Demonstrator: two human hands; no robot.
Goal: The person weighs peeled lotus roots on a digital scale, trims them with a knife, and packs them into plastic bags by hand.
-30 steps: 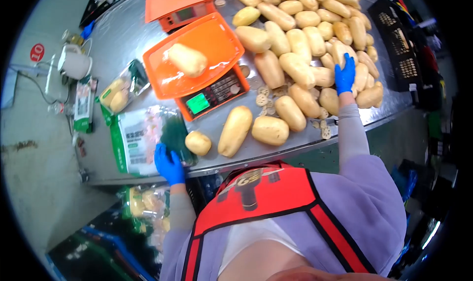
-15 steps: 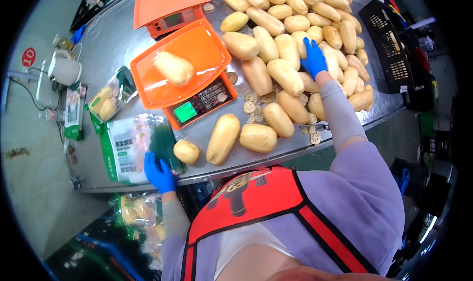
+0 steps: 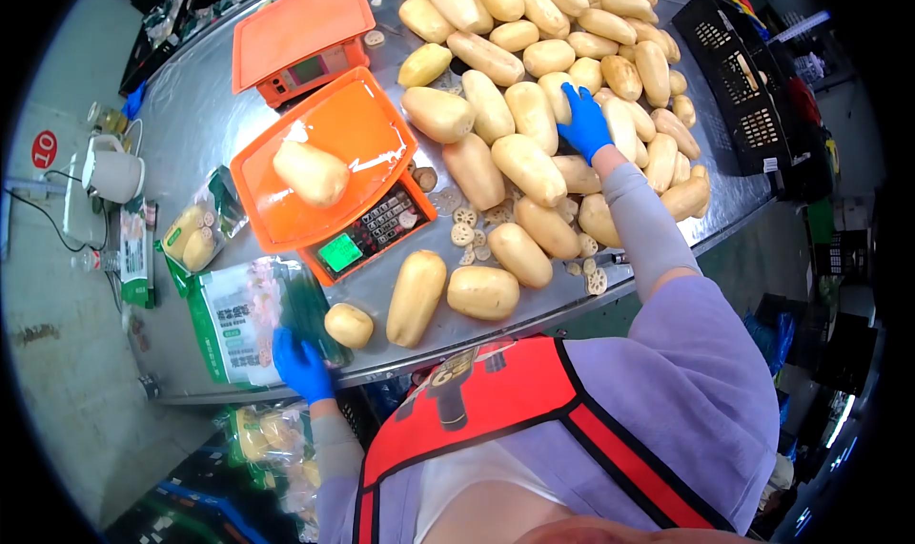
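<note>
My right hand (image 3: pixel 584 124), in a blue glove, rests on the heap of pale peeled lotus roots (image 3: pixel 529 169). Its fingers are stretched out and apart, touching roots without wrapping round one. At the table's front edge, my left hand (image 3: pixel 304 366), also gloved in blue, lies with extended fingers on the printed plastic packing bags (image 3: pixel 238 315). Beside it stands a short lotus root (image 3: pixel 349 326), with a longer root (image 3: pixel 416 298) to its right. On the orange weighing scale (image 3: pixel 257 186) sits a single lotus root (image 3: pixel 312 173); the green display is lit.
A second orange scale (image 3: pixel 300 29) stands behind the first. Cut lotus slices (image 3: pixel 464 234) and a knife (image 3: pixel 610 258) lie near the heap. A filled bag (image 3: pixel 195 234) is at the left, a black crate (image 3: pixel 734 72) at the right, and packed bags (image 3: pixel 267 434) below the table.
The view has shifted slightly, so the table's contents appear lower and further left. Both hands keep nearly the same places on the roots and the bags.
</note>
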